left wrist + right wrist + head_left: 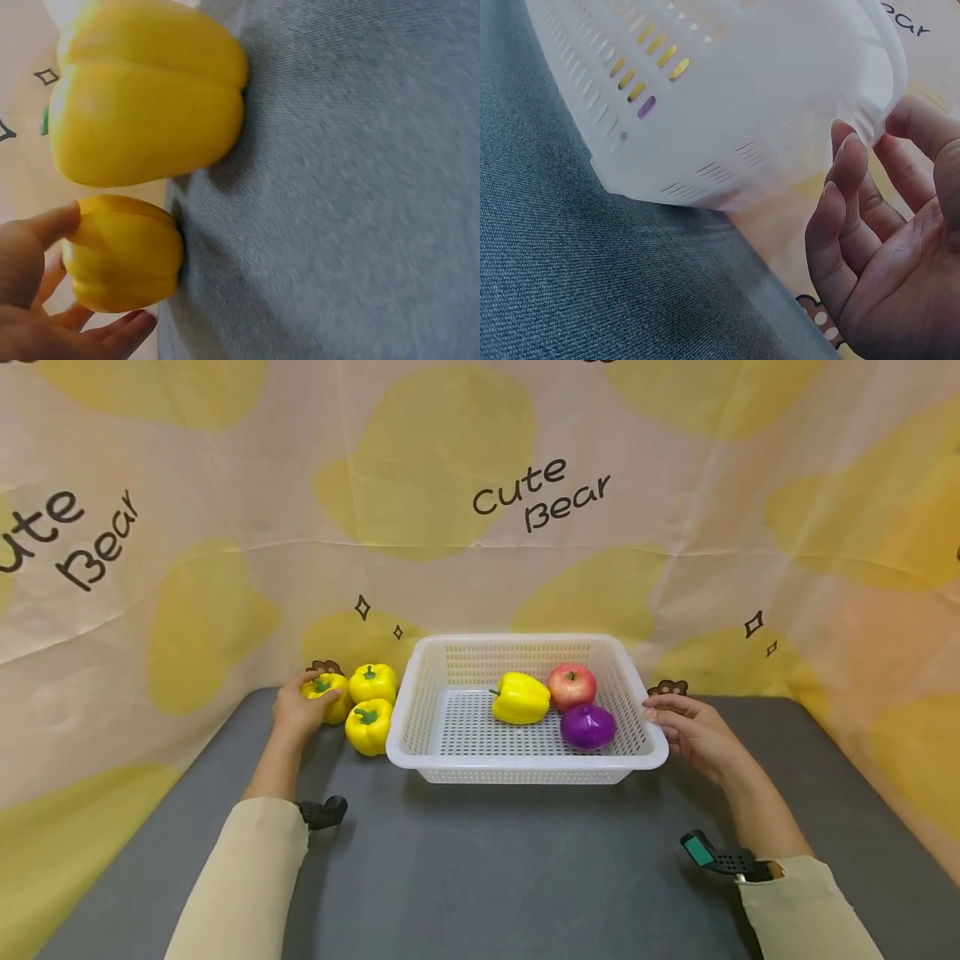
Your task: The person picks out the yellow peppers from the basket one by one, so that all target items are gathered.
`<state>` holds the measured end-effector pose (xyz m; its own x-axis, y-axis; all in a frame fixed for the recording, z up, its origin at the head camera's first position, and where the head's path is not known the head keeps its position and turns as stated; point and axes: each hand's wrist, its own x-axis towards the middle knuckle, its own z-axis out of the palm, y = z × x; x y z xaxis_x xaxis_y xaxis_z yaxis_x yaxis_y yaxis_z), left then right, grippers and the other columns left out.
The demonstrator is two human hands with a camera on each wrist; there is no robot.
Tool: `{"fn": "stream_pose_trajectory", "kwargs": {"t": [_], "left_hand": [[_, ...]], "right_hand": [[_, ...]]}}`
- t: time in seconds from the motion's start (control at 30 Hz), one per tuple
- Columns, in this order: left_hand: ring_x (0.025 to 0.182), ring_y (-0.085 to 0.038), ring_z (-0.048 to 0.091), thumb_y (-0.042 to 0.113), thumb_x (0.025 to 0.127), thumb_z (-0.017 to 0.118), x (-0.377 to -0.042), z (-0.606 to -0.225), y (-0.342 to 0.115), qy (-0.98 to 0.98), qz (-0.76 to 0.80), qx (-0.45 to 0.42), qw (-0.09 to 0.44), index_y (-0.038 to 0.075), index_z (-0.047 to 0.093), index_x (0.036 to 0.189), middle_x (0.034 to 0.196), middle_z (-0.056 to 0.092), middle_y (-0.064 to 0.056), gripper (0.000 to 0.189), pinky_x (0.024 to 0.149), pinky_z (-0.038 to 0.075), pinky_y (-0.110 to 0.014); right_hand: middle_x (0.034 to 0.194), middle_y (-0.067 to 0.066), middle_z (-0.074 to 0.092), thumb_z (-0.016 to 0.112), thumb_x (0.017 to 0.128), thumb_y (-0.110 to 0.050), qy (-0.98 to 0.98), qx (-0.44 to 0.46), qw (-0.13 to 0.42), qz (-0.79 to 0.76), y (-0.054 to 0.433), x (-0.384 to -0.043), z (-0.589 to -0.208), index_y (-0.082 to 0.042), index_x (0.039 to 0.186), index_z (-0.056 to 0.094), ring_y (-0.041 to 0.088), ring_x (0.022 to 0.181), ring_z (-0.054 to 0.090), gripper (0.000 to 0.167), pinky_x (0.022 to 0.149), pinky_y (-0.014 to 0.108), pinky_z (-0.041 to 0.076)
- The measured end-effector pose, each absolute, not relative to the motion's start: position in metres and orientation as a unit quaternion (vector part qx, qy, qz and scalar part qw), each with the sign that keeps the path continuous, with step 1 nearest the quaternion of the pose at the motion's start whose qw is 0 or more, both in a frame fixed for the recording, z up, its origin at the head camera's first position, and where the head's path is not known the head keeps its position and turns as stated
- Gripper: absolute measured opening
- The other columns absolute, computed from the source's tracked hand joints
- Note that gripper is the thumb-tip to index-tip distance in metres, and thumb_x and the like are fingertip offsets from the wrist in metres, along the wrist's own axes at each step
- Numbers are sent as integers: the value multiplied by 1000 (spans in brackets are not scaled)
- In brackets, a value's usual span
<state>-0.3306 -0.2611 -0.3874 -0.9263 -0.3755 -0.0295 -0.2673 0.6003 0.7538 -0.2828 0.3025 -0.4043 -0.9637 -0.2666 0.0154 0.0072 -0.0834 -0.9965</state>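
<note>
At the far left of the table, my left hand (293, 710) grips a yellow bell pepper (339, 684), thumb on one side and fingers round the other. In the left wrist view that held pepper (127, 255) appears on the grey cloth. Two more yellow bell peppers stand beside it, one behind (372, 682) and one in front (368, 728). My right hand (701, 739) holds the right rim of a white plastic basket (525, 763) between thumb and fingers. Inside the basket lie a yellow bell pepper (521, 699), a red apple (572, 685) and a purple onion (588, 727).
The grey table (480, 868) extends in front of the basket. A patterned curtain (420, 468) with "Cute Bear" lettering hangs close behind it. Both wrists wear black camera straps.
</note>
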Motion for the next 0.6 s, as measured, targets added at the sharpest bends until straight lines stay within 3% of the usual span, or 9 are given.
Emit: {"fn": "stream_pose_trajectory", "kwargs": {"t": [0.3,0.5,0.6], "left_hand": [[147,-47,31,43,100,58,-326,-383,-263,-908,-382,158,73,5,33,157,162,32,-26,74,120,30,-59],[149,-49,27,40,102,54,-316,-364,-255,-901,-403,129,93,8,26,159,164,26,-26,72,119,29,-62],[145,-49,34,39,102,54,-311,-350,-247,-903,-404,94,111,8,27,159,162,31,-27,70,116,33,-63]], "right_hand": [[99,-11,73,56,102,-9,673,-99,97,-727,304,-285,-406,-28,100,73,8,84,75,25,72,28,62],[98,-11,73,57,102,-10,675,-99,95,-725,304,-284,-406,-28,101,73,9,84,75,24,72,28,62],[99,-11,74,57,102,-11,677,-100,92,-724,304,-283,-405,-28,101,73,9,84,75,24,72,28,62]]}}
